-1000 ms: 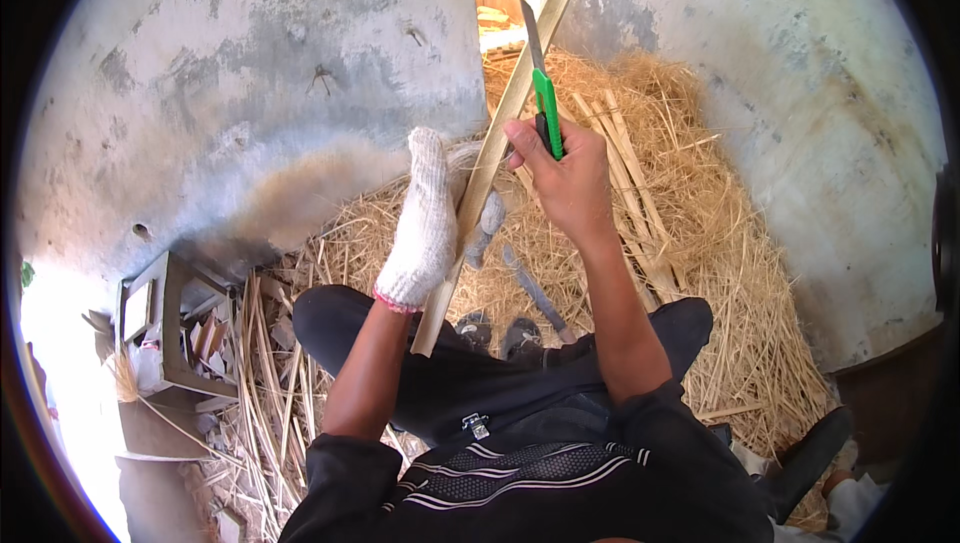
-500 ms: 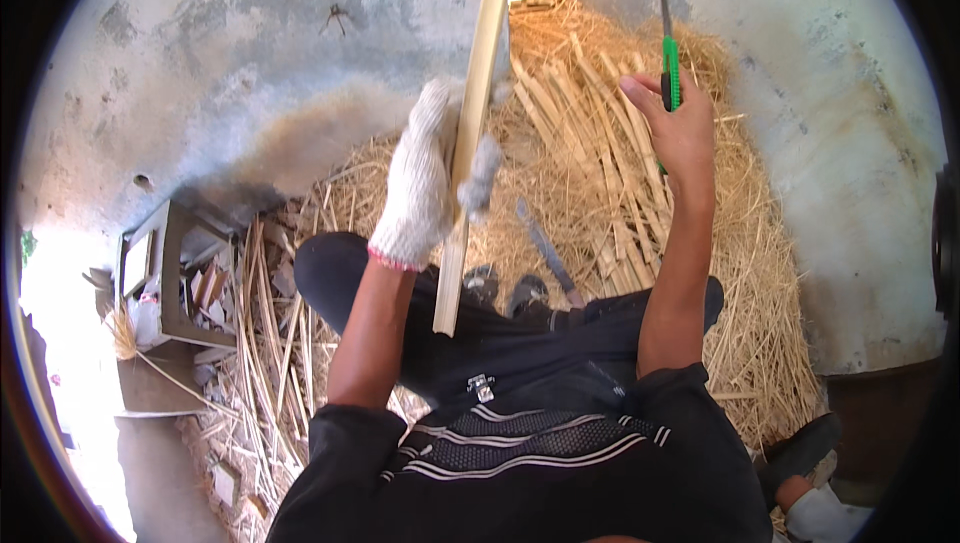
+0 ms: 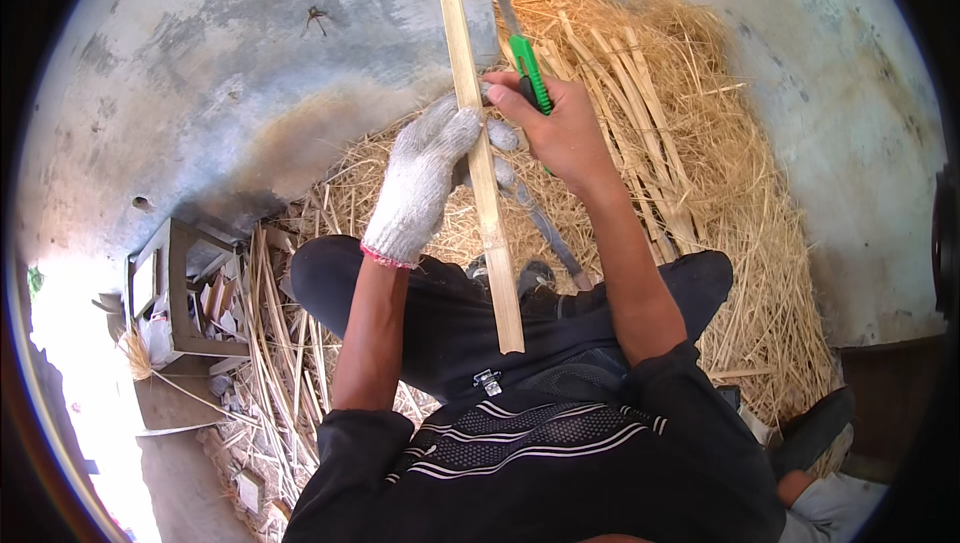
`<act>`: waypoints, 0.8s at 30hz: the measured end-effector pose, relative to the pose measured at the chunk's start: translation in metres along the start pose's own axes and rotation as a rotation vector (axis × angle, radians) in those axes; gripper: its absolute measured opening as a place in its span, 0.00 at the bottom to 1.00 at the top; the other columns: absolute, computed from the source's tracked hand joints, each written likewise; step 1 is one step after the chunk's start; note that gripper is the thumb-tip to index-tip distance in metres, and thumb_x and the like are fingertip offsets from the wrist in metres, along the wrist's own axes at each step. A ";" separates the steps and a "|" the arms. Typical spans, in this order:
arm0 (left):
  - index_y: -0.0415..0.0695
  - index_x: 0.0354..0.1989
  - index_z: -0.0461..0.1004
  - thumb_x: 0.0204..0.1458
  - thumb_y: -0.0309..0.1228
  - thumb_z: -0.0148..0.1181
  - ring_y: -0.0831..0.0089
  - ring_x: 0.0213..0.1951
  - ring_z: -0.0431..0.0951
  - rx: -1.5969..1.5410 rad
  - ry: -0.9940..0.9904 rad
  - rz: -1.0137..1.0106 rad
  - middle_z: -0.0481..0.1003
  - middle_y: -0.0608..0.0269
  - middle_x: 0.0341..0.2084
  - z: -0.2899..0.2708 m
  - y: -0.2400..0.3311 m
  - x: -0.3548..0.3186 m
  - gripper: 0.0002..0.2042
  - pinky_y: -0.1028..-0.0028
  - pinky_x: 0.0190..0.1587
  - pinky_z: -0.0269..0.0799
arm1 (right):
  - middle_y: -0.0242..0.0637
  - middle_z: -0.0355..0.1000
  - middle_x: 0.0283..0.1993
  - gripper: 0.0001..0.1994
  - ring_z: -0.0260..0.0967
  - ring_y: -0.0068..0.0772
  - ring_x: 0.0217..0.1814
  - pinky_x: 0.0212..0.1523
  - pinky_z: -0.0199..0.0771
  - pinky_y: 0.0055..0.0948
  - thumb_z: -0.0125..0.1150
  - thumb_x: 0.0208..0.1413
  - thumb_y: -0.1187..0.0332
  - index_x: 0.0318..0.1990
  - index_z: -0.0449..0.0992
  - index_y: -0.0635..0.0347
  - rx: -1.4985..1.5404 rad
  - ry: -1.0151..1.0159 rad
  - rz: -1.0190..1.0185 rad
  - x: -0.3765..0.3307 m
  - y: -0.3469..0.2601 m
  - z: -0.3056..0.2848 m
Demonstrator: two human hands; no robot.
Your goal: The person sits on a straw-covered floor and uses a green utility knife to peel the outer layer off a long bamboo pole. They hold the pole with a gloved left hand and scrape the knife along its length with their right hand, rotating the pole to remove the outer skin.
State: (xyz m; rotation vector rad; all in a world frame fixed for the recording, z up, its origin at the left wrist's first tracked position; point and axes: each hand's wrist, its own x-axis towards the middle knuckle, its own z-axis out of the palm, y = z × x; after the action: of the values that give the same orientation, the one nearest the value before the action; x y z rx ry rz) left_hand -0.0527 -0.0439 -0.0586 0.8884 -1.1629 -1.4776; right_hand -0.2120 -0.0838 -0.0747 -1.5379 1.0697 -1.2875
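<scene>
One pale strip (image 3: 491, 213) slants above the straw pile (image 3: 750, 233) in the head view, its near end past the straw's near edge. It looks light and stiff, perhaps splintery along the edges — best pinched by its flat faces, well in from the end. Toward the straw's left, the gloved left hand (image 3: 412, 173) grasps it; above the straw's middle, the right hand (image 3: 565, 133) clasps a green cutter (image 3: 530, 73) — contact with the strip unclear
</scene>
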 end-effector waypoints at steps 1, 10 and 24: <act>0.36 0.56 0.68 0.62 0.36 0.51 0.70 0.27 0.79 0.013 0.016 0.014 0.76 0.58 0.31 0.002 0.002 -0.001 0.19 0.69 0.29 0.80 | 0.29 0.73 0.25 0.17 0.65 0.18 0.26 0.29 0.65 0.25 0.65 0.57 0.59 0.43 0.81 0.65 0.039 0.047 -0.127 0.001 0.003 0.008; 0.37 0.52 0.75 0.61 0.37 0.54 0.78 0.32 0.75 0.326 0.248 0.183 0.77 0.64 0.31 -0.006 0.004 0.001 0.18 0.77 0.34 0.72 | 0.28 0.71 0.23 0.18 0.64 0.18 0.24 0.26 0.64 0.21 0.72 0.50 0.58 0.35 0.79 0.66 -0.046 -0.105 0.051 -0.057 -0.004 0.004; 0.36 0.46 0.76 0.60 0.33 0.54 0.79 0.32 0.76 0.254 0.259 0.167 0.78 0.62 0.33 -0.019 -0.014 0.002 0.14 0.77 0.36 0.72 | 0.31 0.73 0.23 0.11 0.64 0.16 0.25 0.27 0.64 0.23 0.68 0.53 0.66 0.35 0.80 0.66 -0.058 -0.275 -0.027 -0.060 -0.011 0.003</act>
State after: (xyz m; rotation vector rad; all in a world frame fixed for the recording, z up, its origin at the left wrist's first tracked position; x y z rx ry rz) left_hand -0.0391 -0.0501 -0.0771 1.0917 -1.2132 -1.0600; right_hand -0.2142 -0.0235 -0.0810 -1.7210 0.9185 -1.0331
